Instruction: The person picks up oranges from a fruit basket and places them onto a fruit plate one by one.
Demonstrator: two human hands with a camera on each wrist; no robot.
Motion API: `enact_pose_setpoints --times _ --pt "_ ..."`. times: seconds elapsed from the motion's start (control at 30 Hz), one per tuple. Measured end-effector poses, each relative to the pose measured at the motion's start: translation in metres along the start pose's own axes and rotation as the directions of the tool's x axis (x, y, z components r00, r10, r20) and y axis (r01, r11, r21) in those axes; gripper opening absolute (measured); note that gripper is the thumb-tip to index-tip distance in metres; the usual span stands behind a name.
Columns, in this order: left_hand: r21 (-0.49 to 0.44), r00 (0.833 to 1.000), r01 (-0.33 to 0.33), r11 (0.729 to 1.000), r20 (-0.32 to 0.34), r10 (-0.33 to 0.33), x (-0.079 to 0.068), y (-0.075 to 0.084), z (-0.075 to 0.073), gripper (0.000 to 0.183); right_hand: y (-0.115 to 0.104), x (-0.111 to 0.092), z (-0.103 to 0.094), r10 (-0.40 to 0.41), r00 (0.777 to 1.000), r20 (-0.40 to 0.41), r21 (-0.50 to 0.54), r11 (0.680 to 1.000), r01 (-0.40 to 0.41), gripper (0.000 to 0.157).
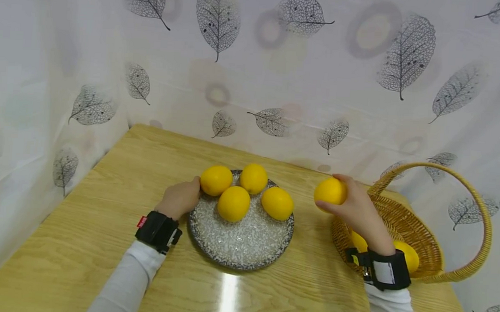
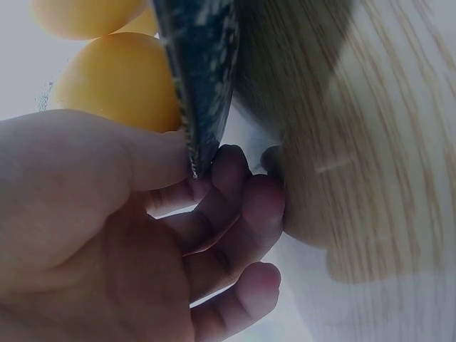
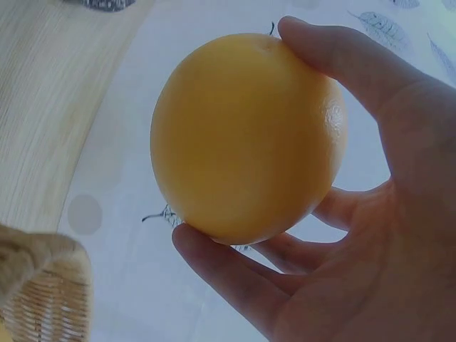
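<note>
My right hand (image 1: 360, 210) holds a yellow lemon (image 1: 330, 191) in the air, between the plate and the basket's near-left rim. In the right wrist view, the thumb and fingers curve round opposite sides of that lemon (image 3: 246, 139). My left hand (image 1: 180, 198) pinches the left rim of a round speckled grey plate (image 1: 244, 244). Seen from the left wrist, the thumb lies on the plate's (image 2: 203, 78) upper side and the fingertips (image 2: 231, 167) are under its edge. Several lemons (image 1: 233, 203) sit on the far half of the plate, one right beside the left hand.
A wicker basket (image 1: 432, 236) with a tall arched handle (image 1: 485, 213) stands at the right, partly behind my right wrist. More lemons (image 1: 408, 256) lie in it. The wooden table (image 1: 77, 241) meets a leaf-printed curtain (image 1: 246, 79) at its back edge.
</note>
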State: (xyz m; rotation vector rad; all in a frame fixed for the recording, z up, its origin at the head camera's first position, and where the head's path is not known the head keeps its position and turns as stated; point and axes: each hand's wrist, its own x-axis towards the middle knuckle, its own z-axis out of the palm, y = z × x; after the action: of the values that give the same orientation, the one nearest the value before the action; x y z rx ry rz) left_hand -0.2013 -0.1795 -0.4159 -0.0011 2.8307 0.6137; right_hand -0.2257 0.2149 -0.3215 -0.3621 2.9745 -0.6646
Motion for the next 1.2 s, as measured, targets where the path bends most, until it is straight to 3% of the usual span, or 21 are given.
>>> enact_pose_setpoints --times 0.5,1.2 --pt "0.012 1.0 0.004 1.0 0.004 -0.004 0.002 -0.001 0.001 0.042 -0.018 0.001 0.015 -0.085 0.996 -0.005 0.024 0.996 0.085 0.089" --pt "-0.002 1.0 0.01 1.0 0.01 -0.01 0.005 -0.003 0.003 0.045 -0.042 0.003 0.042 -0.099 0.995 0.027 0.099 0.99 0.096 0.086"
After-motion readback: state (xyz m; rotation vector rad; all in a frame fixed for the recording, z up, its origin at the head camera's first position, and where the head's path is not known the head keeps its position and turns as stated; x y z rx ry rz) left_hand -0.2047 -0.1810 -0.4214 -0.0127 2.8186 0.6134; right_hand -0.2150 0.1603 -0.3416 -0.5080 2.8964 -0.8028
